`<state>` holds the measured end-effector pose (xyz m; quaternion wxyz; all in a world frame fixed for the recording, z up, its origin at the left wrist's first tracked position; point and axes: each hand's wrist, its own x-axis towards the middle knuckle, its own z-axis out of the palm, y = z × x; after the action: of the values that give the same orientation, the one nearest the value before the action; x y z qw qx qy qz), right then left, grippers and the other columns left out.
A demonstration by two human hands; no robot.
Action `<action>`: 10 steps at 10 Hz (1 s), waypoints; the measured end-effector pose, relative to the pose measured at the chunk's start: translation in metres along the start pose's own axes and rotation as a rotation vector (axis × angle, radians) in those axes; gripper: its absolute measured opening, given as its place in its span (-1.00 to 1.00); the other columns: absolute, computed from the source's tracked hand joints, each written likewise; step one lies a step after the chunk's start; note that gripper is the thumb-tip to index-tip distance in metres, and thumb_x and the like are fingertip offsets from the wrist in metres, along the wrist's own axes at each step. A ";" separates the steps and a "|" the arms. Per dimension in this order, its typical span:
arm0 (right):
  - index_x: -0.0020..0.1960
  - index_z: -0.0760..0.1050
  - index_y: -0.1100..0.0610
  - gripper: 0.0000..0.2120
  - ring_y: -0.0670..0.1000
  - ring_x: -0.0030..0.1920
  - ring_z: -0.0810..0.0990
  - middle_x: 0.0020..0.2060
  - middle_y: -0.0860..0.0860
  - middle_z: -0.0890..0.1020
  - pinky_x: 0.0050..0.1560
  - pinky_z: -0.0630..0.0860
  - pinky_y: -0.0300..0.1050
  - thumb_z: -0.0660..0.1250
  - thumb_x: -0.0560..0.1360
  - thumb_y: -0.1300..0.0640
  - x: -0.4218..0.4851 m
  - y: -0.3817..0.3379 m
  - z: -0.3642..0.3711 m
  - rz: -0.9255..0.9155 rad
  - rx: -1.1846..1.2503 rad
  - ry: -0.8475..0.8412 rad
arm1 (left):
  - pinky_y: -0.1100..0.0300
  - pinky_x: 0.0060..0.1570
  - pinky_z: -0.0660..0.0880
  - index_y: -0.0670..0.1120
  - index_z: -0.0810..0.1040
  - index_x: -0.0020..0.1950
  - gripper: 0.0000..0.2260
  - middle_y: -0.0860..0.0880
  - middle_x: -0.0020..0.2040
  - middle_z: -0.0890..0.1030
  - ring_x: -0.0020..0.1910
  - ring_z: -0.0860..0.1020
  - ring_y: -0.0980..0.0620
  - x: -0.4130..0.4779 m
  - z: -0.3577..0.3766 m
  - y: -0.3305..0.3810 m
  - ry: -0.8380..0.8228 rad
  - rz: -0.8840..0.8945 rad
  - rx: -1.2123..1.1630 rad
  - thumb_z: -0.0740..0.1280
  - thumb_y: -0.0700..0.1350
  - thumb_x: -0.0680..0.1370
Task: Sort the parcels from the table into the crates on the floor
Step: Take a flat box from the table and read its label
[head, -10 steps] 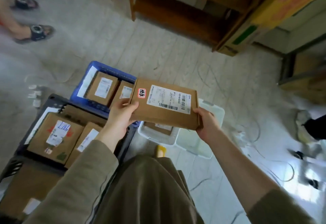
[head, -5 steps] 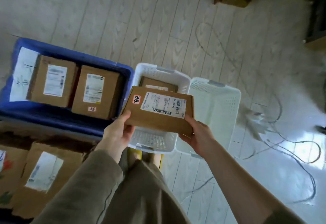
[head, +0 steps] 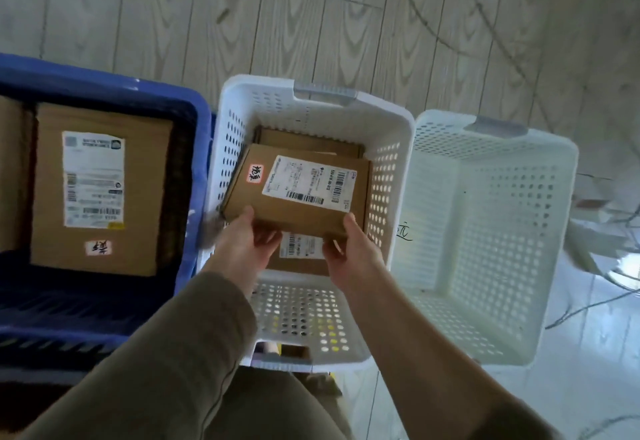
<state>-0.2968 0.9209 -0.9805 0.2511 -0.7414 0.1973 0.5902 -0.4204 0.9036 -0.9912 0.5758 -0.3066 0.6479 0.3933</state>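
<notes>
A flat brown cardboard parcel [head: 298,194] with a white shipping label and a small red-edged sticker hangs inside the middle white perforated crate [head: 311,93]. My left hand [head: 247,244] grips its near left corner and my right hand [head: 349,247] grips its near right corner. Under it, in the same crate, lie other brown parcels [head: 308,142], partly hidden. The blue crate [head: 104,88] on the left holds a labelled brown parcel [head: 97,190].
A second white perforated crate [head: 498,135] stands on the right with nothing visible inside. Cables [head: 485,24] trail over the pale wood-pattern floor at the upper and lower right. My olive sleeves and trousers fill the bottom of the view.
I have leaned down over the crates. Both hands have lowered the parcel from above the white crate's rim to inside it, close over the parcels there.
</notes>
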 end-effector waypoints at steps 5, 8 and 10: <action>0.37 0.30 0.36 -0.54 0.23 0.22 0.48 0.29 0.28 0.45 0.01 0.50 -0.24 0.10 0.64 0.03 0.111 -0.004 0.029 -0.084 -0.184 -0.013 | 0.17 0.22 0.42 -0.30 0.23 0.43 -0.63 -0.24 0.41 0.36 0.36 0.40 -0.12 0.123 0.026 -0.012 -0.011 0.087 0.081 0.07 -0.16 0.65; 0.17 0.43 0.34 -0.70 0.14 -0.11 0.59 -0.09 0.24 0.56 0.26 0.46 -0.05 0.11 0.62 0.14 0.113 0.003 0.031 -0.037 -0.169 0.003 | 0.11 -0.05 0.50 -0.24 0.41 0.28 -0.74 -0.17 0.05 0.55 0.03 0.56 -0.10 0.109 0.023 -0.002 0.050 0.049 0.139 0.21 -0.21 0.60; 0.31 0.39 0.12 -0.70 -0.06 0.07 0.50 0.16 0.00 0.53 0.10 0.39 -0.22 0.15 0.59 0.17 0.090 0.005 0.031 -0.673 -1.078 0.026 | 0.18 0.01 0.44 -0.19 0.48 0.19 -0.80 -0.14 0.11 0.55 0.01 0.53 -0.05 0.090 0.020 -0.016 0.115 0.801 1.279 0.20 -0.23 0.59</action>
<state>-0.3035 0.9357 -1.0740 0.0118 -0.7922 -0.3683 0.4866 -0.4102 0.9174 -1.0827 0.4199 0.3259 0.8407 0.1032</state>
